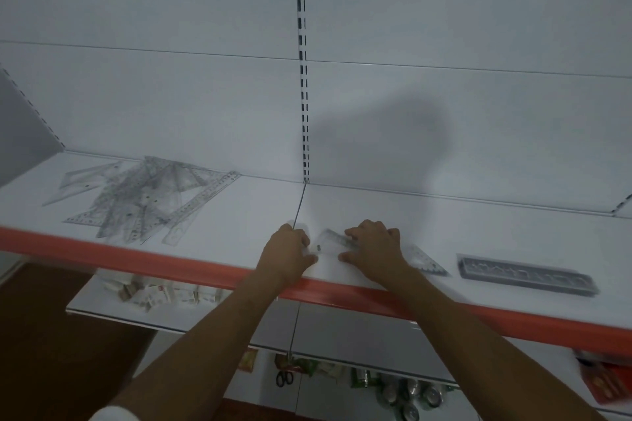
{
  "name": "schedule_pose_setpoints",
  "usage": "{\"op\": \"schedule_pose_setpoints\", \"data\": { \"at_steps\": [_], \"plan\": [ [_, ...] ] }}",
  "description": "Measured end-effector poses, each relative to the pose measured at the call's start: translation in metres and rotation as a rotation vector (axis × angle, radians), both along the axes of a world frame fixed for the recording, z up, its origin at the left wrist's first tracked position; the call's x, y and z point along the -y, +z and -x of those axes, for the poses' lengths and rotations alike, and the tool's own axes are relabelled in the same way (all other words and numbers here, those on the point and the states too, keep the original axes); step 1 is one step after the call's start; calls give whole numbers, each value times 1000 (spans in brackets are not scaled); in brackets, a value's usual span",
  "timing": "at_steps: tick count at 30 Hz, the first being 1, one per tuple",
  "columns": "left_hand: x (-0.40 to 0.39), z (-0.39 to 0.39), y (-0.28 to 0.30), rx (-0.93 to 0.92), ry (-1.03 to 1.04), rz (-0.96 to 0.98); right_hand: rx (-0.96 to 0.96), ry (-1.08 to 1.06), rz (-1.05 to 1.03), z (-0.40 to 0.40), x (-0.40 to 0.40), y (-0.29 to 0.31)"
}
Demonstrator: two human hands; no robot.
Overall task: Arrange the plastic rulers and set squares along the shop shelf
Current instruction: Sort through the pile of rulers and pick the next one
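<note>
A clear plastic set square (pixel 329 240) lies flat on the white shelf (pixel 239 215) near its front edge. My left hand (pixel 287 249) grips its left end with curled fingers. My right hand (pixel 372 246) holds its right part, fingers over the top edge and thumb at the near edge. Another clear set square (pixel 425 261) pokes out to the right of my right hand. A loose heap of clear rulers and set squares (pixel 136 198) lies at the shelf's left. A ruler in a dark packet (pixel 526 275) lies at the right.
The shelf has an orange front strip (pixel 136 251) and a slotted upright (pixel 302 79) at the back. Lower shelves hold small boxes (pixel 160 294), scissors (pixel 284 378), cans (pixel 410 396) and a red packet (pixel 608 383).
</note>
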State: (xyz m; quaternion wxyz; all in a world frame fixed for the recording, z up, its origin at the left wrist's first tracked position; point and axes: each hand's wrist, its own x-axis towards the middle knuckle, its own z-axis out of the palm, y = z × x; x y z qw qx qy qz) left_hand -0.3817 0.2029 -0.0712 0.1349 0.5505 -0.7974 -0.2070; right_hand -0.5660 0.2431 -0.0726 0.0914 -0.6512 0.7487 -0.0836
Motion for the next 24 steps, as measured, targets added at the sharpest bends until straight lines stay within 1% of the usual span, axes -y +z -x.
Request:
{"op": "schedule_pose_setpoints", "data": {
  "at_steps": [7,11,18,20,24],
  "plan": [
    [3,7,-1,44,-5,24,59,31,-39,-2,6,7],
    [5,13,0,93,9,32,43,54,-72,-4,8,11],
    [3,16,0,188,6,43,117,63,-83,-7,9,12],
    [3,17,0,204,-2,50,97,75,-85,-7,10,13],
    [-2,13,5,211,-4,53,-14,97,-146,-10,12,17]
  ]
}}
